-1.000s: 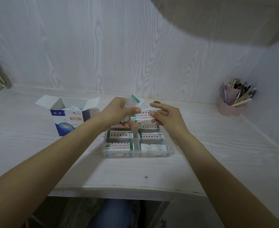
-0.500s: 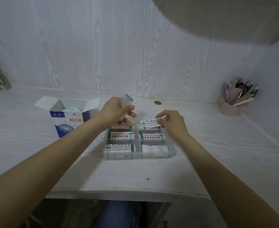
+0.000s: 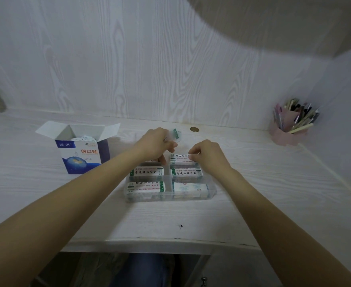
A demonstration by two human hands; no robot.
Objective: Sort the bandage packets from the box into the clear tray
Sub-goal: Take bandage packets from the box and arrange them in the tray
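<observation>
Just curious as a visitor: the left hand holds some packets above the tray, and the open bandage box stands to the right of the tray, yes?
Not quite. In the head view the open box stands left of the clear tray, not right. The left hand does hold packets above it.

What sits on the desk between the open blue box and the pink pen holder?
In the head view, the clear tray of bandage packets lies between the box and the pen holder, with both hands, left hand and right hand, over its far end.
</observation>
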